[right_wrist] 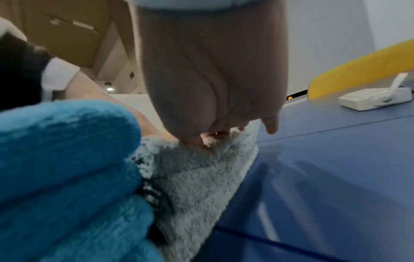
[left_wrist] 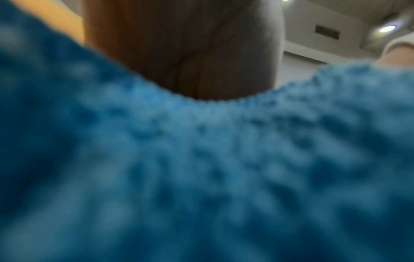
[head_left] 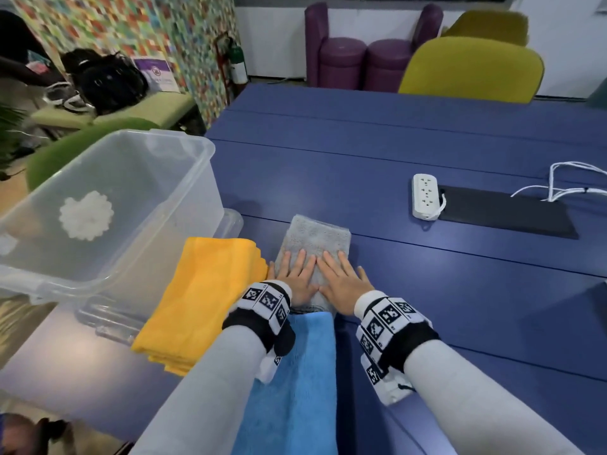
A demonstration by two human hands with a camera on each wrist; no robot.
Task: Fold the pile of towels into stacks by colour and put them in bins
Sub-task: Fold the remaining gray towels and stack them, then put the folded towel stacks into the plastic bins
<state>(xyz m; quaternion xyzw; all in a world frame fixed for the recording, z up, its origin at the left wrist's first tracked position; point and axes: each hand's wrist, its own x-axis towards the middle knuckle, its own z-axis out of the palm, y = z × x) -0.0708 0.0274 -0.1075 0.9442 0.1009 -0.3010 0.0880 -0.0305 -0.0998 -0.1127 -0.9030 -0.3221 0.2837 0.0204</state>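
Note:
A folded grey towel point(head_left: 317, 238) lies on the blue table point(head_left: 427, 290). My left hand point(head_left: 295, 274) and right hand point(head_left: 341, 280) press flat on its near half, fingers straight, side by side. A folded yellow towel stack point(head_left: 200, 300) lies just left of it. A blue towel point(head_left: 295, 382) lies under my wrists and fills the left wrist view point(left_wrist: 201, 168). In the right wrist view my right hand point(right_wrist: 212, 79) rests on the grey towel point(right_wrist: 195, 173), with the blue towel point(right_wrist: 67, 168) beside it.
A clear plastic bin point(head_left: 108, 208) stands at the table's left edge, its lid point(head_left: 108, 326) lying beneath it. A white power strip point(head_left: 426, 197) and a dark mat point(head_left: 505, 215) sit to the right, with white cables point(head_left: 571, 182). Yellow chairs point(head_left: 469, 70) stand at the far side.

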